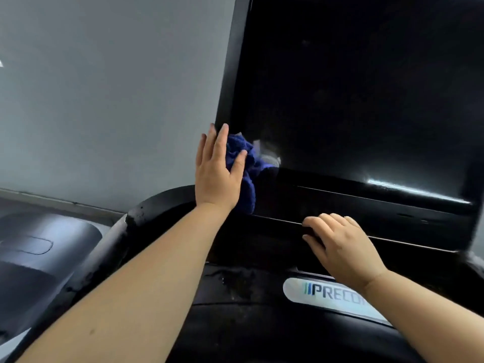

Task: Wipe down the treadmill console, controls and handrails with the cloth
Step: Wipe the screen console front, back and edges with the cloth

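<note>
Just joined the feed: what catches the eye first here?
The blue cloth stands out, pressed by the flat left hand on the lower left corner of the big dark screen. Below the screen, the right hand rests on the console ledge, above a white logo plate.

Dim indoor light, white glare streak lower right on glossy console screen [353, 87], wide-angle bending at edges, mild softness

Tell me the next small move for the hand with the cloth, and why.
Probably slide the left hand and blue cloth rightward along the bottom of the screen: the cloth is pressed at its lower left corner, with the rest of the dark panel uncovered. The right hand rests on the console below.
</note>
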{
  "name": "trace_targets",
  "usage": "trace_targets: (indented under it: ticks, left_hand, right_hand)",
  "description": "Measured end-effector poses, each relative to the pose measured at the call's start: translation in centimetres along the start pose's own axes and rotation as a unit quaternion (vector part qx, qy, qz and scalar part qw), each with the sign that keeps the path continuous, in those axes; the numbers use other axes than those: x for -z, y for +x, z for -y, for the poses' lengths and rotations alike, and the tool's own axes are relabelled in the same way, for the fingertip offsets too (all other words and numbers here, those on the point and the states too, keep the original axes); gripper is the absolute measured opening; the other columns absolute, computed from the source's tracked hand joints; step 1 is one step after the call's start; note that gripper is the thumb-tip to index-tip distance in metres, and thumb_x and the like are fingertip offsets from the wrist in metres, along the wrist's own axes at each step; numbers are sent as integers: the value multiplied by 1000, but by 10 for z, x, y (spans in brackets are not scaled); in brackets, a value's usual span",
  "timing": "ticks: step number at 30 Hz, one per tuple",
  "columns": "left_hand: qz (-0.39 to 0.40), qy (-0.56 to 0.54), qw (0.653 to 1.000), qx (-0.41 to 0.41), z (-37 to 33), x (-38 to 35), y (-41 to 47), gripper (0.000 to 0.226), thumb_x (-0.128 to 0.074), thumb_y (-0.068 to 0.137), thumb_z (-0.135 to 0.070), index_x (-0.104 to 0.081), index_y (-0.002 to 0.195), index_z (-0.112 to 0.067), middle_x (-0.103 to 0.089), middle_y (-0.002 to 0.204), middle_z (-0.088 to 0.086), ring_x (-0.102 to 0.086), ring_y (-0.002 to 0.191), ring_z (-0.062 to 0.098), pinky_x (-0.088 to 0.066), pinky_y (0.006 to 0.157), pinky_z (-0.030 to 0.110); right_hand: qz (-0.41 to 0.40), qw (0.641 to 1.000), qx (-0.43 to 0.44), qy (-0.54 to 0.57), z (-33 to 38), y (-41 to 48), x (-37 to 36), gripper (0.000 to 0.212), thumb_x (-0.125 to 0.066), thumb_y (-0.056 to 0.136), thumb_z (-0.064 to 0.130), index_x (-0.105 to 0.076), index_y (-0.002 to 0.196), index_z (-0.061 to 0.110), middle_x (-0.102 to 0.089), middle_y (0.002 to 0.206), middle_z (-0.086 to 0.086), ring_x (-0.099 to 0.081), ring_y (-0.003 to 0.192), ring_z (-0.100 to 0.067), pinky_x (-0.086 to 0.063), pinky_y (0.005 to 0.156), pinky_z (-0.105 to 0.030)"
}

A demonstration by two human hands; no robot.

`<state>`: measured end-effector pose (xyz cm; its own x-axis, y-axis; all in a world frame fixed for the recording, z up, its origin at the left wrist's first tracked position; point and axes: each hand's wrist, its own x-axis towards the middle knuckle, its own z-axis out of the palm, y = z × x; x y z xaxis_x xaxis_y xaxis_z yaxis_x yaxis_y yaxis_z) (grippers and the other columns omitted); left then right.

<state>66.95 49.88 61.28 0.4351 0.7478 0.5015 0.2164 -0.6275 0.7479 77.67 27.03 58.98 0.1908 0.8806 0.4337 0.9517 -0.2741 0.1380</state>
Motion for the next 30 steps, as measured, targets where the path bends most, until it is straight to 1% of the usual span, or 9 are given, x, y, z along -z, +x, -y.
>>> trace_targets:
  ticks: [3,7,10,13,18,24,27,29,30]
  left_hand:
    - [-75,3,994,85,1,-14,-32,60,-43,97,-39,-24,150,-18,-18,158,-1,-11,147,17,-12,118,29]
    - [-75,4,985,158,3,-26,-83,62,-41,98,-36,-20,150,-11,-7,160,6,-2,147,22,-7,119,34]
    - [-100,-1,970,224,-6,-31,-72,61,-40,99,-34,-18,150,-8,-3,160,12,-3,147,29,-7,119,41]
    - [-151,-13,941,302,-17,-36,-55,59,-37,100,-37,-19,150,-10,-6,159,14,-9,145,34,-9,118,43]
    - [-197,-96,877,427,-49,-60,-60,64,-33,101,-39,-3,152,-14,9,159,11,2,146,30,-6,116,38]
    - [-167,-154,845,484,-122,-107,-89,71,-34,101,-39,10,151,-12,13,158,14,2,146,30,-7,115,38]
    - [-101,-170,844,499,-151,-123,-106,73,-35,101,-36,13,150,-10,14,157,18,-2,146,32,-10,115,40]
    - [-55,-165,852,494,-155,-121,-119,71,-36,101,-33,9,150,-8,4,158,20,-18,143,35,-21,113,43]
    - [-48,-171,856,485,-152,-118,-125,68,-40,100,-31,-1,151,-9,-11,157,20,-32,137,35,-30,110,42]
  right_hand:
    - [-10,1000,-5,9,-10,-2,0,11,-57,86,23,-62,94,16,-59,77,3,-59,68,-22,-47,58,-35]
    - [-28,999,26,32,-19,-4,-2,15,-50,90,21,-62,84,15,-56,70,3,-56,63,-21,-46,55,-35]
    - [-36,997,38,54,-24,-3,-4,18,-49,90,21,-63,83,13,-56,69,2,-55,62,-22,-47,55,-36]
    - [-34,996,58,63,-30,-4,-5,14,-51,89,19,-63,84,13,-57,70,2,-55,62,-21,-46,55,-36]
    - [-44,992,73,90,-47,-13,-2,13,-52,90,17,-63,85,12,-58,71,1,-54,63,-22,-46,56,-36]
    - [-33,994,69,82,-83,-42,12,19,-47,90,20,-62,82,12,-57,69,0,-54,61,-24,-46,56,-37]
    - [-42,994,51,85,-104,-57,24,22,-46,88,20,-62,79,10,-58,68,-3,-55,60,-27,-48,55,-37]
    - [-23,994,15,108,-112,-68,33,14,-52,88,18,-61,80,11,-58,68,-1,-55,59,-27,-48,53,-37]
    - [-3,992,-24,126,-112,-71,40,8,-56,87,18,-60,81,15,-58,67,1,-56,59,-25,-49,53,-36]
